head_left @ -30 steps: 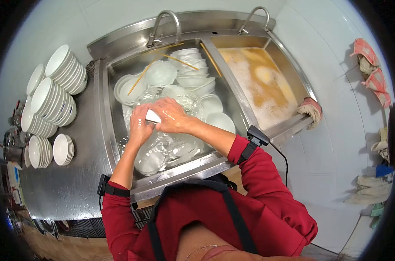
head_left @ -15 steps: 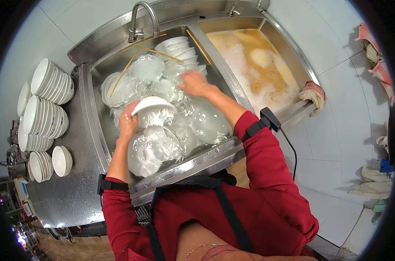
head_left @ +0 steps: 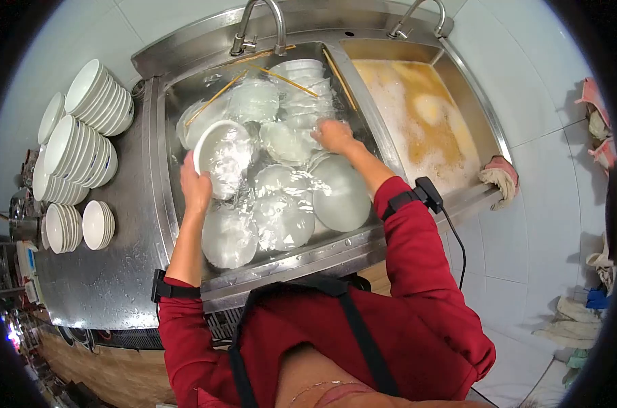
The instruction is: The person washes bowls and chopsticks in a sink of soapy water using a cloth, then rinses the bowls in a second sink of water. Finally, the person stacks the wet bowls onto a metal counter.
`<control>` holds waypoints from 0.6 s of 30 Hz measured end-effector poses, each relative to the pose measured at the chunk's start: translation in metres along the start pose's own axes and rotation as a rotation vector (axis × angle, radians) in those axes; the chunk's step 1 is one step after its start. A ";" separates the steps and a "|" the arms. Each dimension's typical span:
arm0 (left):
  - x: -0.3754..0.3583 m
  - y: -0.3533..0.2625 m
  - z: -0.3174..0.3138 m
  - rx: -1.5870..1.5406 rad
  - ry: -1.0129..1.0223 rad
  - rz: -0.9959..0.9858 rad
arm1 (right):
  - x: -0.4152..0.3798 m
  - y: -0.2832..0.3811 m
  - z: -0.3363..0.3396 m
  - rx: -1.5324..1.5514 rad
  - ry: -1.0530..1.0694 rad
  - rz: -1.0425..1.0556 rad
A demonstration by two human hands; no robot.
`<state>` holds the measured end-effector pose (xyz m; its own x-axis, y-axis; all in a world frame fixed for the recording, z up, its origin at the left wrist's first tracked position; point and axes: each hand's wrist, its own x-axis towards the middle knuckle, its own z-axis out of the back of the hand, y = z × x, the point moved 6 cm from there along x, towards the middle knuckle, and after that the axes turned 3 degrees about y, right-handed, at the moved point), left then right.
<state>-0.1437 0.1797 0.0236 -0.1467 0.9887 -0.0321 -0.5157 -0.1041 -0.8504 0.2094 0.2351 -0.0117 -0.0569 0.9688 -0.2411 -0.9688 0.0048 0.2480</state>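
A white bowl [head_left: 228, 163] is tilted in the left part of the water-filled sink, its opening turned up and water glinting inside. My left hand [head_left: 196, 185] grips its rim from the left, thumb toward the inside. At the water surface, my right hand [head_left: 334, 134] is curled beside the stacked white bowls [head_left: 307, 92]; its fingertips are partly hidden, and what they hold cannot be made out. Several round white dishes [head_left: 282, 221] lie under the water nearer to me.
Bamboo-coloured chopsticks [head_left: 281, 80] lie across the sink's far part. Foamy brownish water fills the right basin [head_left: 417, 122], with a cloth [head_left: 501, 178] over its edge. Bowl stacks [head_left: 84, 153] stand on the left steel counter [head_left: 128, 272]. A faucet [head_left: 280, 30] rises behind.
My left hand has turned the bowl from edge-on to opening up and lowered it into the water. My right hand stays near the stacked bowls. The view has shifted slightly.
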 end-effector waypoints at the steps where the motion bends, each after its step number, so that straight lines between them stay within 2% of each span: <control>1: -0.016 -0.032 0.014 0.141 -0.099 -0.170 | -0.001 -0.003 0.002 -0.003 0.005 0.005; 2: -0.032 -0.062 0.027 0.283 -0.198 -0.345 | 0.000 -0.010 0.011 0.176 -0.015 0.001; 3: -0.038 -0.067 0.035 0.283 -0.204 -0.345 | 0.000 -0.016 0.019 0.355 -0.039 -0.003; 5: -0.051 -0.083 0.043 0.402 -0.212 -0.541 | 0.003 -0.024 0.035 0.456 -0.117 -0.044; 7: -0.060 -0.087 0.051 0.422 -0.231 -0.552 | 0.007 -0.034 0.048 0.706 -0.249 -0.106; 8: -0.066 -0.088 0.053 0.442 -0.238 -0.566 | -0.009 -0.025 0.067 0.993 -0.216 -0.161; 9: -0.071 -0.087 0.053 0.445 -0.245 -0.564 | -0.017 -0.016 0.077 1.236 -0.184 -0.103; 10: -0.073 -0.079 0.053 0.362 -0.271 -0.480 | -0.023 -0.008 0.085 1.477 -0.152 -0.043; 11: -0.074 -0.071 0.053 0.276 -0.297 -0.400 | -0.032 0.002 0.095 1.476 -0.156 -0.036; 12: -0.076 -0.065 0.047 0.273 -0.301 -0.407 | -0.042 0.019 0.106 1.421 -0.150 0.068; 14: -0.075 -0.012 0.020 -0.544 -0.058 0.251 | -0.064 0.055 0.123 1.226 -0.193 0.227; 15: -0.082 -0.018 0.016 -0.547 -0.052 0.242 | -0.076 0.077 0.128 1.089 -0.236 0.280; 16: -0.093 -0.021 0.004 -0.684 0.026 0.351 | -0.094 0.101 0.132 0.948 -0.278 0.343; 17: -0.102 -0.022 -0.006 -0.819 0.108 0.461 | -0.110 0.124 0.127 0.843 -0.336 0.495; 18: -0.103 -0.017 -0.012 -0.822 0.115 0.453 | -0.123 0.142 0.113 0.786 -0.276 0.496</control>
<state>-0.1099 0.0807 0.0349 -0.0803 0.8817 -0.4649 0.3328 -0.4159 -0.8463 0.1067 0.1449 0.1594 -0.2599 0.9289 0.2639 -0.4059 -0.3531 0.8430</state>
